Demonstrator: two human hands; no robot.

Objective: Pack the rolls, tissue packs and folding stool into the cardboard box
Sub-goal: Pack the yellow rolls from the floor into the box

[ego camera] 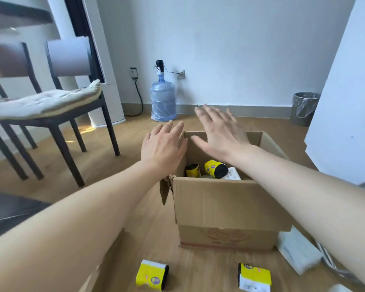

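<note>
Wood floor [114,175], cardboard box [223,207] center frame w/ two yellow rolls [214,168] inside. My left hand [163,145] & right hand [221,128] hover over it, grip apart, empty. Two more rolls [151,275] lie bottom center.

No legible text on cardboard box [223,209].
</note>
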